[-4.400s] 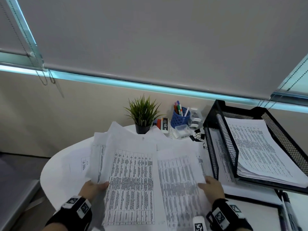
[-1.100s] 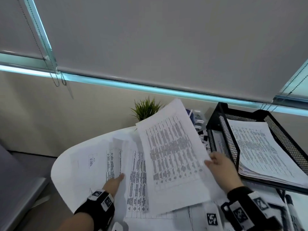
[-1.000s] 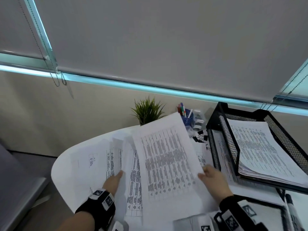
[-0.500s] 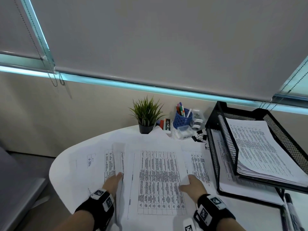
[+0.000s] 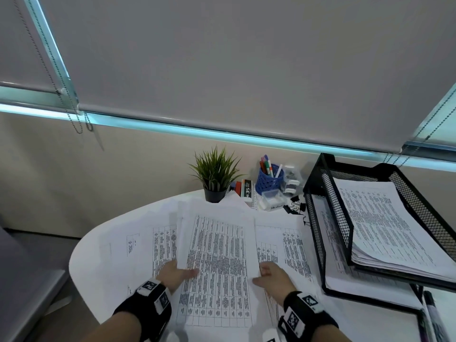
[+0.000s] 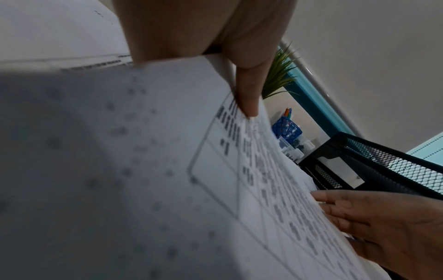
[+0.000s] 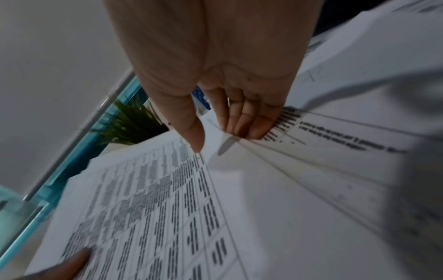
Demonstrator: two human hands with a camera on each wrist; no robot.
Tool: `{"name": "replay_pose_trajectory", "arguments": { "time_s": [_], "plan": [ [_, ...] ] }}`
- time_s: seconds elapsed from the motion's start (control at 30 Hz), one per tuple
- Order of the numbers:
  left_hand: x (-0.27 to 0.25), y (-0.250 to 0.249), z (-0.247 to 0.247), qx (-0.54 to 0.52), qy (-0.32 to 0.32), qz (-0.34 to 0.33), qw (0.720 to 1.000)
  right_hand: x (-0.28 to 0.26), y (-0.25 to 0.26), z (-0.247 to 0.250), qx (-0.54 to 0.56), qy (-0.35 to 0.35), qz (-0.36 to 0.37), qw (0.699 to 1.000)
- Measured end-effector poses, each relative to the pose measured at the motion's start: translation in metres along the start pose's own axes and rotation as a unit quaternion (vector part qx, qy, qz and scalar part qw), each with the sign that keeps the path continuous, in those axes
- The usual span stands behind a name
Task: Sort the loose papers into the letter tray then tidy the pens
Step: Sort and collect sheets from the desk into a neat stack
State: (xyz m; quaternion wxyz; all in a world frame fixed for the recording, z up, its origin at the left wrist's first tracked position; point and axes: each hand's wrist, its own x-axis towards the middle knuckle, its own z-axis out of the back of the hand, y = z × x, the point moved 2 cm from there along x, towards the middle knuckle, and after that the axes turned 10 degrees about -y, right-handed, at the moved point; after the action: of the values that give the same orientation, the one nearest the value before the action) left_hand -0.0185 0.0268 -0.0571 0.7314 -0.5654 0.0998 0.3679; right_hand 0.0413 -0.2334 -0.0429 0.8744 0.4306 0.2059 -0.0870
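A stack of printed papers lies in the middle of the white round table. My left hand pinches its left edge, thumb on top and fingers hidden beneath. My right hand holds the right edge, thumb on the top sheet and fingers at the underside. More loose sheets spread out under the stack on both sides. The black mesh letter tray stands to the right, with a paper pile in its upper tier. A blue pen cup with several pens stands behind.
A small potted plant stands at the back. Beside it are eraser boxes, clear plastic boxes and black binder clips. Loose pens lie at the front right by the tray. A grey seat is left of the table.
My right hand brought the raised sheet down onto the pile. Both hands then closed in on the sheets, which now form a narrower stack between them.
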Motion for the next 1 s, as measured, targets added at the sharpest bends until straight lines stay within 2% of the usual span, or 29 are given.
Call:
{"name": "replay_pose_trajectory", "arguments": {
  "time_s": [0.17, 0.3, 0.4, 0.6, 0.67, 0.83, 1.0],
  "plan": [
    [-0.025, -0.023, 0.008, -0.089, 0.065, -0.075, 0.991, -0.005, 0.007, 0.021, 0.155, 0.001, -0.015, 0.988],
    [-0.032, -0.043, 0.017, -0.120, 0.111, -0.110, 0.980, -0.019, 0.031, 0.039, 0.317, 0.061, -0.003, 0.947],
    [-0.038, -0.062, 0.022, -0.154, 0.121, -0.131, 0.972, -0.034, 0.057, 0.052, 0.343, 0.068, 0.041, 0.936],
    [-0.053, -0.104, 0.026, -0.253, 0.040, -0.203, 0.945, -0.072, 0.115, 0.075, 0.372, -0.030, 0.184, 0.909],
    [-0.061, -0.117, 0.028, -0.273, 0.045, -0.240, 0.931, -0.077, 0.123, 0.082, 0.360, -0.066, 0.209, 0.907],
    [-0.076, -0.134, 0.034, -0.280, 0.072, -0.289, 0.913, -0.076, 0.122, 0.081, 0.335, -0.084, 0.230, 0.910],
    [-0.082, -0.142, 0.030, -0.282, 0.091, -0.308, 0.904, -0.073, 0.122, 0.078, 0.368, -0.079, 0.245, 0.893]
  ]
}}
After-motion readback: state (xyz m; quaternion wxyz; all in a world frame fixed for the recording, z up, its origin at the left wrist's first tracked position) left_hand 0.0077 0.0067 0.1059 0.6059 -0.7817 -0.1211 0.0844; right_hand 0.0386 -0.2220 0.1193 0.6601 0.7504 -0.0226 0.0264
